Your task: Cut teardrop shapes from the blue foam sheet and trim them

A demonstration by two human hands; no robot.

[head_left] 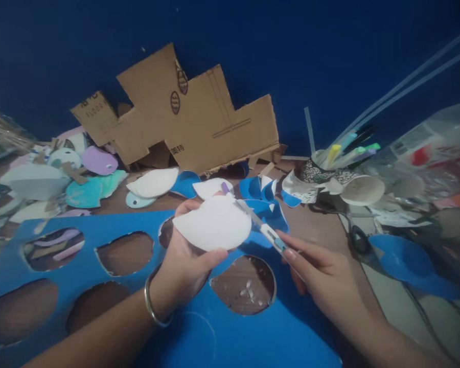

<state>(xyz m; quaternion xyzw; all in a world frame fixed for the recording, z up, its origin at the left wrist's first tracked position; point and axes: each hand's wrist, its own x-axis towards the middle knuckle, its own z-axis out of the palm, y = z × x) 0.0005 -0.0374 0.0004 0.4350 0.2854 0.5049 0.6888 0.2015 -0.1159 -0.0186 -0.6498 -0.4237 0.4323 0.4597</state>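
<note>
My left hand (pixel 187 255) grips a white leaf-shaped cutout (pixel 214 225) by its lower and left edges, thumb on the front. In my right hand (pixel 310 266) is a white utility knife (pixel 274 237) with its blade out. The blade meets the upper right edge of the cutout; whether it bites into the edge I cannot tell. Under both hands lies a blue sheet (pixel 184 327) with several rounded holes cut through it. White scraps (pixel 248 290) lie on the brown table inside the hole nearest the knife.
Cut cardboard (pixel 199 117) leans against the dark blue wall. White, blue and purple cutouts (pixel 99 160) are heaped at the left and back. Behind on the right stands a patterned cup (pixel 314 171) of markers. Black-handled scissors (pixel 359 240) and a blue piece (pixel 402 255) lie at the right.
</note>
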